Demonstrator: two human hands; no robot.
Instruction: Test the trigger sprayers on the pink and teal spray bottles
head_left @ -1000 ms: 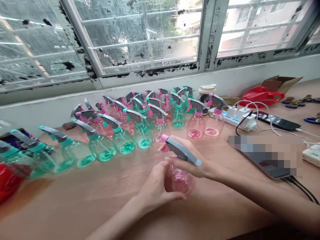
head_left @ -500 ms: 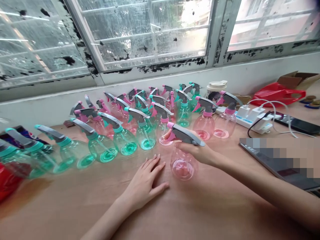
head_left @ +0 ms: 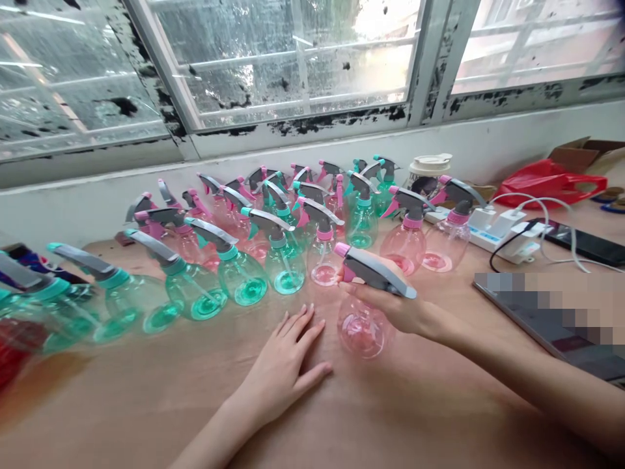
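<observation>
My right hand is wrapped round the neck of a pink spray bottle, just under its grey and pink trigger head. The bottle's clear pink body shows below my fingers; whether its base touches the table I cannot tell. My left hand lies flat on the brown table to the left of that bottle, fingers spread and holding nothing. Beyond my hands stand several green spray bottles and several pink spray bottles, all with trigger heads on. A small pink bottle is closest behind the held one.
At the right lie a tablet-like dark device, a white power strip with plugs and cables, and a phone. A lidded cup, a red plastic bag and a cardboard box stand behind. Windows line the back.
My left hand has let go of the pink spray bottle's body and moved left onto the table, fingers spread. My right hand keeps hold of the bottle, slightly further right in view.
</observation>
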